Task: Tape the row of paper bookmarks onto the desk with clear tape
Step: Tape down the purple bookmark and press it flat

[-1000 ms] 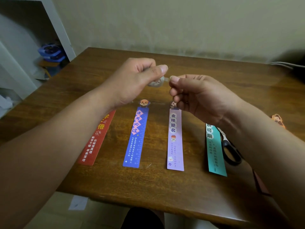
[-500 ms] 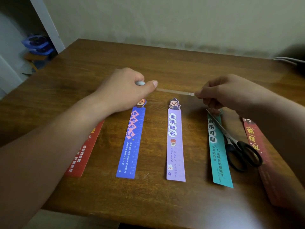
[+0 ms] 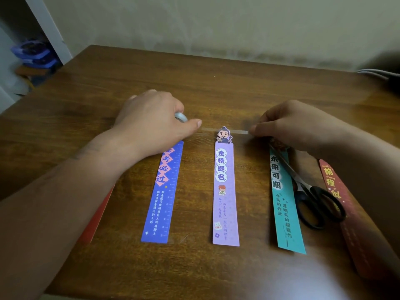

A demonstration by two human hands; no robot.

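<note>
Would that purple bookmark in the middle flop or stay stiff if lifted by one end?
It would probably droop slightly: the purple bookmark is a long, thin paper strip lying flat on the desk. It looks light, so a nudge would likely slide it. Its cut-out head may crease easily.

A head-worn camera (the only view) looks forward and down, close over the desk [image 3: 216, 83].

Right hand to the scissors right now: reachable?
Probably: nothing covers the scissors; they lie across the teal bookmark, close by the right hand. But that hand's fingers pinch the end of the tape strip, so it must let go first.
</note>
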